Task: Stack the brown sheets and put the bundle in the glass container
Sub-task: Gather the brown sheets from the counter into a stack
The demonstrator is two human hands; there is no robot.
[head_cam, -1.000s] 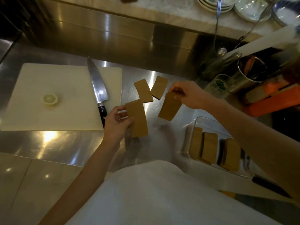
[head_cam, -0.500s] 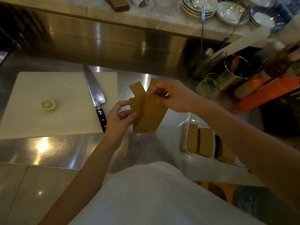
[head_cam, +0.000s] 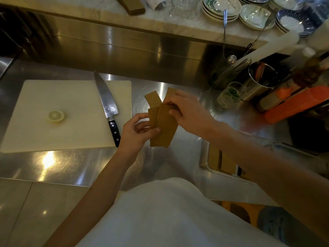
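Observation:
My left hand [head_cam: 138,133] grips the lower left edge of a small stack of brown sheets [head_cam: 163,129] held above the steel counter. My right hand [head_cam: 188,109] pinches the top of the same stack, laying a sheet onto it. Two more brown sheets lie on the counter behind: one [head_cam: 153,98] to the left, the other [head_cam: 171,90] partly hidden by my right hand. The glass container [head_cam: 204,157] sits at the right under my right forearm, with brown sheets [head_cam: 224,162] standing inside it.
A white cutting board [head_cam: 71,97] lies at the left with a lemon piece [head_cam: 56,115] and a chef's knife [head_cam: 106,104] on it. A glass [head_cam: 229,94], a metal utensil cup [head_cam: 261,81] and orange bottles [head_cam: 299,104] crowd the right. Plates [head_cam: 220,6] sit on the back shelf.
My right hand brought its sheet left onto the sheet in my left hand; both hands now hold one overlapping stack. The view tilted up slightly.

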